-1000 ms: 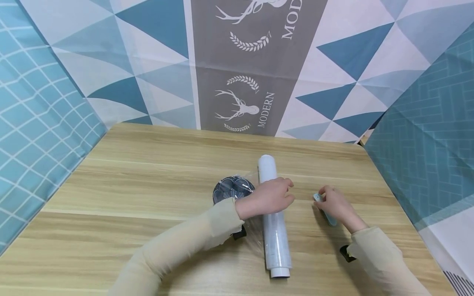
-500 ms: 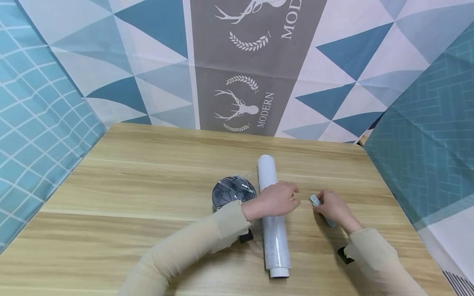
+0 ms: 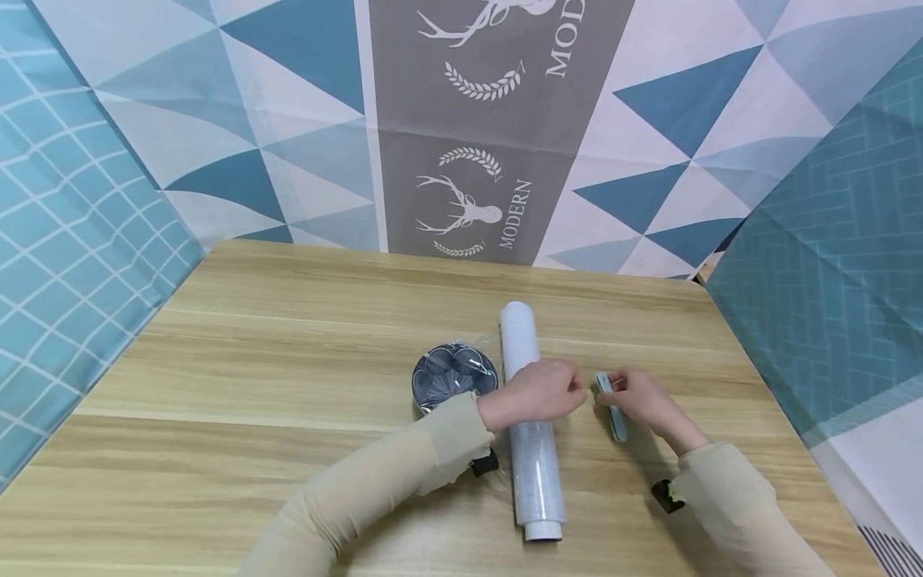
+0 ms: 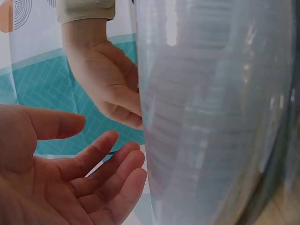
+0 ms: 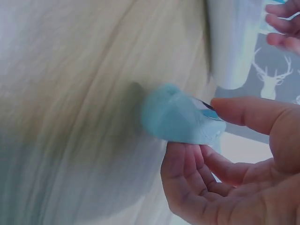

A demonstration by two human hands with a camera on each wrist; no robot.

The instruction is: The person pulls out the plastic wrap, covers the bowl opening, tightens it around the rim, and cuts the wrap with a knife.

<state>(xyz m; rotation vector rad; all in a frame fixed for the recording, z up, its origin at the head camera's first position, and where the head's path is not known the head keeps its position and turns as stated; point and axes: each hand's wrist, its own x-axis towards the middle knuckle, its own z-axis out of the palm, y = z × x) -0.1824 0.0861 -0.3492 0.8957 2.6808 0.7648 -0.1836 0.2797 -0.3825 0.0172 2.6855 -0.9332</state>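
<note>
My right hand (image 3: 646, 401) pinches a slim light-blue utility knife (image 3: 617, 423) between thumb and fingers, right of the roll. In the right wrist view the knife's blue body (image 5: 176, 117) is blurred, with a thin dark metal edge by the thumb. My left hand (image 3: 542, 390) reaches across a roll of plastic wrap (image 3: 537, 473), its fingers loosely bent with nothing between them. The left wrist view has this roll (image 4: 211, 93) close beside the left fingers (image 4: 108, 145). Clear film runs from the roll to a round dark dish (image 3: 450, 373), partly hidden by the left sleeve.
Everything lies on a wood-grain table (image 3: 252, 361). A patterned cloth (image 3: 461, 120) hangs along the back, with blue tile-print cloths (image 3: 72, 184) at the sides. Dark wrist cameras (image 3: 485, 462) sit under both sleeves.
My right hand has moved slightly left with the utility knife, which now points more upright in the head view. The left hand has shifted a little right. Roll and dish stay put.
</note>
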